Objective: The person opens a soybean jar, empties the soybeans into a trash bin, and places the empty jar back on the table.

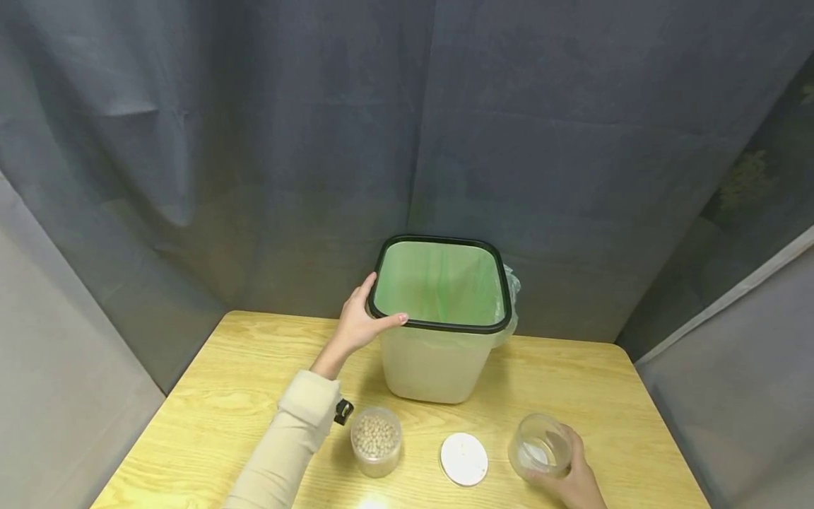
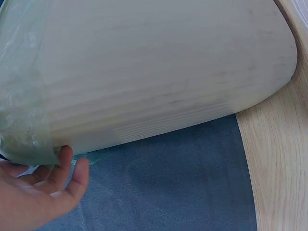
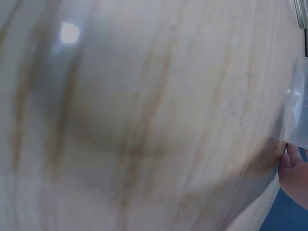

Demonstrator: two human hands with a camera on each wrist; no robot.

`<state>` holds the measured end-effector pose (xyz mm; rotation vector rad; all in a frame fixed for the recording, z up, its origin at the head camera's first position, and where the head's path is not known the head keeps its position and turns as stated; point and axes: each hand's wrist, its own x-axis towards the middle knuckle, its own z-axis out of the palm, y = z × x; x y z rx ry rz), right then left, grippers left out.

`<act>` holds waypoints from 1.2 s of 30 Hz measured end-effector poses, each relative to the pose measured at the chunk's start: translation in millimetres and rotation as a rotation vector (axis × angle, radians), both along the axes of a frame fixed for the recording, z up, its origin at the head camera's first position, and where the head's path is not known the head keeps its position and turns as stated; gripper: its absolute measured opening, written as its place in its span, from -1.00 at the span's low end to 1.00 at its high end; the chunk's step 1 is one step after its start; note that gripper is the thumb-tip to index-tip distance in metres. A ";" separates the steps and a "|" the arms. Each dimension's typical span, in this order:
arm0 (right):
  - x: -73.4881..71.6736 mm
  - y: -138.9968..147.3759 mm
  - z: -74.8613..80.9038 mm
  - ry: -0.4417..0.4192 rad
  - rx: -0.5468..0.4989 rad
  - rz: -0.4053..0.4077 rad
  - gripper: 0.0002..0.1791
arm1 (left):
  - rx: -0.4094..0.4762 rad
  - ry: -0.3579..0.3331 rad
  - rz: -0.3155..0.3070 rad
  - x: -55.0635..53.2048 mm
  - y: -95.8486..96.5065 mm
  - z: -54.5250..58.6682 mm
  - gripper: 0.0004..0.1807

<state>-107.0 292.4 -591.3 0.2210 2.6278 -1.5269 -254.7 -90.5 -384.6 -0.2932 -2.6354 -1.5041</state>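
Observation:
A whitish trash bin (image 1: 439, 364) with a black rim and a green liner (image 1: 439, 283) stands at the far side of the table. My left hand (image 1: 359, 322) grips its near left corner, thumb along the front rim. In the left wrist view, the fingers (image 2: 67, 168) of that hand curl by the liner's folded edge. My right hand (image 1: 575, 477) holds a clear jar (image 1: 540, 442), uncapped, by its right side; something pale shows at the jar's bottom. The right wrist view catches only part of this hand (image 3: 294, 175) and the jar (image 3: 299, 108).
A clear jar of round beige beans or beads (image 1: 375, 438) stands near my left forearm. Between the two jars a white round lid (image 1: 464, 459) lies flat on the wooden table (image 1: 254, 396). Grey curtains (image 1: 305, 155) hang close behind the bin.

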 end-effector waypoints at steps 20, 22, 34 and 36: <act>-2.5 12.8 60.1 0.463 0.046 0.071 0.14 | -0.021 0.013 0.004 -0.6 1.5 4.7 0.08; -4.0 10.4 68.0 0.503 0.049 0.074 0.10 | -0.033 0.017 0.003 -1.0 1.0 5.3 0.08; -14.1 -10.9 102.1 0.633 -0.025 0.157 0.10 | -0.057 0.109 0.002 8.3 -9.2 7.8 0.08; -16.1 -14.1 104.7 0.641 -0.033 0.175 0.09 | -0.054 0.127 -0.004 12.1 -11.6 8.0 0.07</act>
